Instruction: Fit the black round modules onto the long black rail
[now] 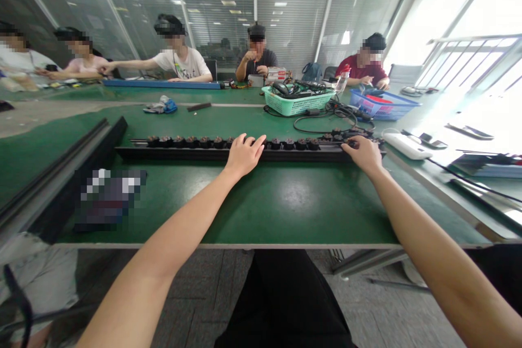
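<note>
Channel (183, 155) holds black parts (205, 143), left hand (244, 155) spread over them, right hand (366, 153) curled, grip unclear, basket (299, 105) of cables (313, 88) beyond.

long blk channel (183, 154) lying on the green table (293, 201), approx parallel to its front edge, w/ a row of small round blk parts (205, 143) along it, more bunched nr the R end

a green basket (299, 104) near a blue basket (379, 111) holds, seemingly, cables (309, 88).
</note>
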`<action>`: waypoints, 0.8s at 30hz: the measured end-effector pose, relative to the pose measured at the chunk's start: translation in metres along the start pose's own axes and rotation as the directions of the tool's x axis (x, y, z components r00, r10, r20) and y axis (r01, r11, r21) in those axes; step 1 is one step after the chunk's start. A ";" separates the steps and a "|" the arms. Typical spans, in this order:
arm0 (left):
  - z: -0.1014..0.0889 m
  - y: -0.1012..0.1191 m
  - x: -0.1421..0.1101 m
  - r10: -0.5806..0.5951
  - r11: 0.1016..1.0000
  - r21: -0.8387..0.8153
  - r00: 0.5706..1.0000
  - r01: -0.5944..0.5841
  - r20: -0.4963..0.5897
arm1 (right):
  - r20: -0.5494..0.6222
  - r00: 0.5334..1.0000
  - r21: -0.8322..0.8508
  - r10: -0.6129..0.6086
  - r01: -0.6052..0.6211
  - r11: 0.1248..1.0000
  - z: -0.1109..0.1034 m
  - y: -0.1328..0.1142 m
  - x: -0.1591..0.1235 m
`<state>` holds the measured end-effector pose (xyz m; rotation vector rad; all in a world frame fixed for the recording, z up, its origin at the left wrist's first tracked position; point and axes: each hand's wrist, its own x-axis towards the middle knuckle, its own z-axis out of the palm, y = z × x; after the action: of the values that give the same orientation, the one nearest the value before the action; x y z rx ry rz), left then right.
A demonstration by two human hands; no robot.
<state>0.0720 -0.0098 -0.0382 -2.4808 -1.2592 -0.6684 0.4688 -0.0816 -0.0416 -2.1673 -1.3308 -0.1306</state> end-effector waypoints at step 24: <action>-0.002 0.001 0.000 -0.007 1.000 -0.010 1.000 0.007 0.010 | 0.009 0.999 -0.160 -0.042 0.043 0.986 -0.004 -0.007 -0.004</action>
<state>0.0726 -0.0112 -0.0367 -2.4919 -1.2722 -0.6660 0.4617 -0.0849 -0.0367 -2.2732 -1.4137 -0.2567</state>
